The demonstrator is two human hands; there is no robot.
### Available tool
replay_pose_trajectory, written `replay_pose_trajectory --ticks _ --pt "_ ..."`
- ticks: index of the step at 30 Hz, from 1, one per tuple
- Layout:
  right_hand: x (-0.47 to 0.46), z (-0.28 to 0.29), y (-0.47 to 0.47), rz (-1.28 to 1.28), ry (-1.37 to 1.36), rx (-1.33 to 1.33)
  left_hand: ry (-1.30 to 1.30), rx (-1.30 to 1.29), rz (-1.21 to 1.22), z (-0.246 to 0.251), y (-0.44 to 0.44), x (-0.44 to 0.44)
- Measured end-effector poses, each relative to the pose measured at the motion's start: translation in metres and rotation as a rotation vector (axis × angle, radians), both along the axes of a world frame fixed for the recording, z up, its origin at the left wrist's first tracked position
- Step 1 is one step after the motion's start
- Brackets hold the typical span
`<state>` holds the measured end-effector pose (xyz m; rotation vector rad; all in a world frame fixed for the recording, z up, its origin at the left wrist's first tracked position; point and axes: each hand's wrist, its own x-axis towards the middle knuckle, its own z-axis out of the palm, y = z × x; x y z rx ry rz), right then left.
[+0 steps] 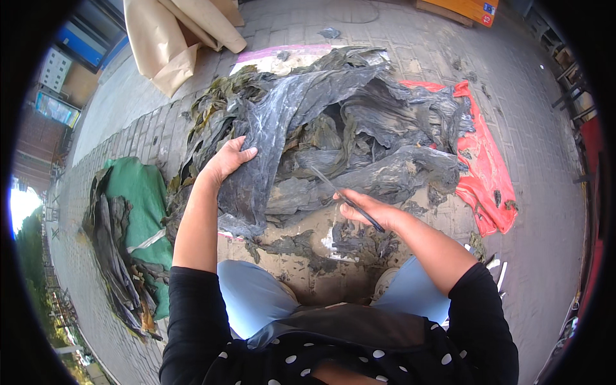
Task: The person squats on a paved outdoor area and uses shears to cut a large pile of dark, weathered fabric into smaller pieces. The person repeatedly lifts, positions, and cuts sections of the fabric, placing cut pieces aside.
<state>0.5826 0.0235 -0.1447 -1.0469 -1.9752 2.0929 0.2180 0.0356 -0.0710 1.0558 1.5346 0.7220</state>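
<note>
A wide, dark sheet of dried kelp (269, 115) with a whitish bloom hangs from my left hand (232, 159), pinched at its left edge between thumb and fingers. My right hand (363, 208) holds a thin tool with a dark handle (361, 211) and a narrow grey blade or shaft, pointing up and left over the pile; its exact kind I cannot tell. Below and beyond both hands spreads a heap of dried kelp (404, 168), wrinkled and grey-green. Torn kelp scraps (298, 245) lie on the ground between my knees and the heap.
Red plastic sheeting (486, 178) sticks out at the heap's right. A green woven sack (139, 192) with more kelp strips lies at the left. Beyond the heap are a pink-and-white sack (269, 57) and crumpled brown paper (163, 53). An orange box (462, 8) stands at the top right on brick paving.
</note>
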Motion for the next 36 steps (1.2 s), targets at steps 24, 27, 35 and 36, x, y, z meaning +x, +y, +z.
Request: replay_pose_trajectory --ticks 24,27,35,36 --pt "-0.079 0.011 -0.023 -0.015 -0.019 0.267 -0.272 -0.187 -0.391 -0.065 -0.048 0.003" --pt "-0.081 0.011 -0.020 0.042 -0.036 0.211 -0.316 -0.199 -0.407 -0.065 -0.050 0.009" --pt "-0.083 0.003 -0.028 -0.023 0.011 0.496 -0.321 -0.227 -0.380 -0.064 -0.054 0.008" --pt "-0.082 0.005 -0.027 -0.016 0.014 0.357 -0.290 -0.228 -0.380 -0.064 -0.054 0.008"
